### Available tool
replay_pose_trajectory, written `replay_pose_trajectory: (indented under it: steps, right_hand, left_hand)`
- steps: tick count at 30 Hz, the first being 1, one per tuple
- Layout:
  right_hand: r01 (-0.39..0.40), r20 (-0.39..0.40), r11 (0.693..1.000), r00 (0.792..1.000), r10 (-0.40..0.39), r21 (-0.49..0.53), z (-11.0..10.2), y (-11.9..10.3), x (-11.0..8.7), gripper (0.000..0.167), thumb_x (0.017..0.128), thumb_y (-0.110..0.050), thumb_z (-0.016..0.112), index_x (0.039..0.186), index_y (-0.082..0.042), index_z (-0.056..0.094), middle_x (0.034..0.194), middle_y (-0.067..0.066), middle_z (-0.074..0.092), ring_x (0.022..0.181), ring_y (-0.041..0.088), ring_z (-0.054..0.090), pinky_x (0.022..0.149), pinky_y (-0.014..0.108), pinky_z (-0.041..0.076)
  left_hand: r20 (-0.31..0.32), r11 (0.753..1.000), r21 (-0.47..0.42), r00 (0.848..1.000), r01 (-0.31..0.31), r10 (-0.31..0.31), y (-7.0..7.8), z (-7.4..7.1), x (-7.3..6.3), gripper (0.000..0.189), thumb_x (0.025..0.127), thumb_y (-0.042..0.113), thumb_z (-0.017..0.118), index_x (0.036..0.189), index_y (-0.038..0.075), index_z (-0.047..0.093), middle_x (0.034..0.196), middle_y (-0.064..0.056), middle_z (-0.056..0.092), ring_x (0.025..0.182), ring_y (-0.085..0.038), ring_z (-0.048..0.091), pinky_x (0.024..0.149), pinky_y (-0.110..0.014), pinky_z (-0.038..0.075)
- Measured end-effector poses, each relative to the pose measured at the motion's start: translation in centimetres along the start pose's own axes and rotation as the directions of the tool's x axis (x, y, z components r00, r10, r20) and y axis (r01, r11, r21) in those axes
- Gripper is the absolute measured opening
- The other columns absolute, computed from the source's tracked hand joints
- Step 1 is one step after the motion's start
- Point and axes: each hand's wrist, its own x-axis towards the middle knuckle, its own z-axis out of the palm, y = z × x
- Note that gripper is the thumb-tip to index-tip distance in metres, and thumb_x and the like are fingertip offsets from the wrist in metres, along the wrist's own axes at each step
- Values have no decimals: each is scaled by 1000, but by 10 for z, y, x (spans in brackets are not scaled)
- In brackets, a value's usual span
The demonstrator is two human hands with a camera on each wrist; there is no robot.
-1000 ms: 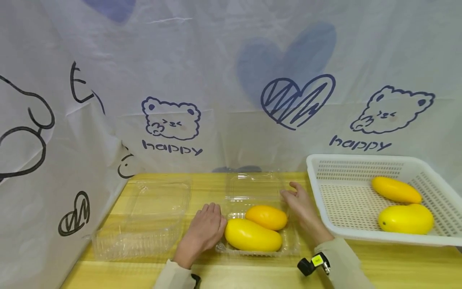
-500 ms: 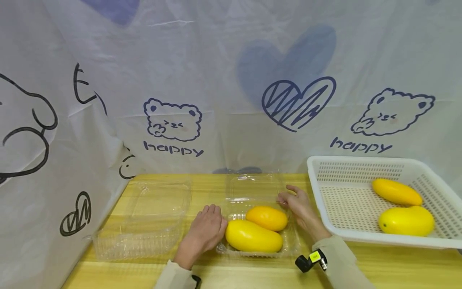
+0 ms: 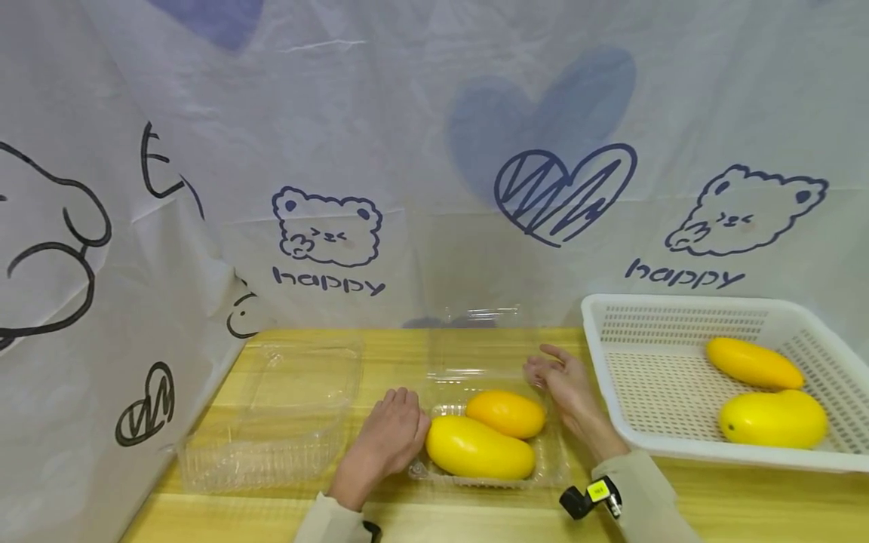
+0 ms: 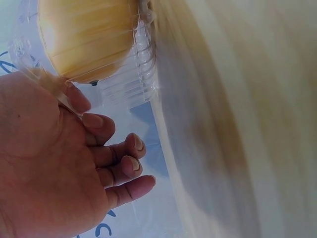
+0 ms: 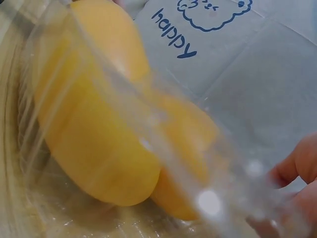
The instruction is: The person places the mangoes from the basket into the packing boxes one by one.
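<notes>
A clear plastic clamshell box (image 3: 480, 483) stands in the middle of the table with its lid (image 3: 483, 354) raised at the back. Two mangoes lie inside: a yellow mango (image 3: 478, 448) in front and an orange-yellow mango (image 3: 505, 413) behind it. My left hand (image 3: 392, 431) pinches the box's left rim between thumb and index finger, as the left wrist view shows; its other fingers hang loosely bent. At the right edge of the lid, near the hinge, my right hand (image 3: 565, 386) pinches the plastic with thumb and fingers. Glare and blur hide part of that grip in the right wrist view.
Left of my hands, a second clear clamshell box (image 3: 261, 456) stands with its lid laid back. A white perforated basket (image 3: 652, 445) at the right holds two more mangoes (image 3: 772, 419). A printed white cloth (image 3: 434, 151) hangs behind the table and along its left side.
The lid of the middle box has tilted up a little, its far edge now higher against the cloth. My right hand has shifted slightly; my left hand stays at the rim.
</notes>
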Motion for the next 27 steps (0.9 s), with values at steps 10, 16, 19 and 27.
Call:
replay_pose_trajectory:
  steps: [10, 16, 19, 27]
  right_hand:
    - [72, -22, 995, 997, -74, -71, 0, -3, -2, 56, 101, 1, 58, 152, 8, 36, 139, 28, 52, 92, 8, 63, 80, 18, 53]
    - [166, -43, 982, 984, -170, -90, -2, -1, 0, 50, 101, 1, 58, 149, 5, 43, 140, 30, 54, 99, 8, 66, 83, 18, 53]
    - [189, -23, 977, 981, -193, -102, -1, 0, 1, 49, 102, 2, 56, 149, 4, 44, 139, 28, 56, 106, 13, 66, 85, 19, 53]
    - [239, -5, 964, 970, -242, -119, 1, -7, 3, 43, 103, 1, 54, 145, 4, 49, 138, 27, 59, 123, 33, 61, 89, 19, 52]
  left_hand:
    - [-33, 1000, 12, 999, -5, 5, 2, 0, 1, 23, 105, 17, 39, 89, 3, 48, 83, -8, 40, 81, -25, 39, 75, -39, 38]
    - [-44, 1000, -11, 999, -20, 20, 1, 1, 4, 24, 106, 15, 38, 87, 4, 48, 82, -7, 40, 80, -24, 39, 74, -37, 37]
    - [-57, 1000, -6, 998, -10, 9, -1, 1, 4, 24, 106, 15, 39, 87, 4, 48, 82, -7, 40, 79, -25, 39, 73, -37, 37]
    - [-58, 999, -36, 998, 25, -27, -4, 1, 8, 24, 106, 16, 40, 87, 4, 47, 83, -8, 41, 80, -26, 38, 73, -38, 37]
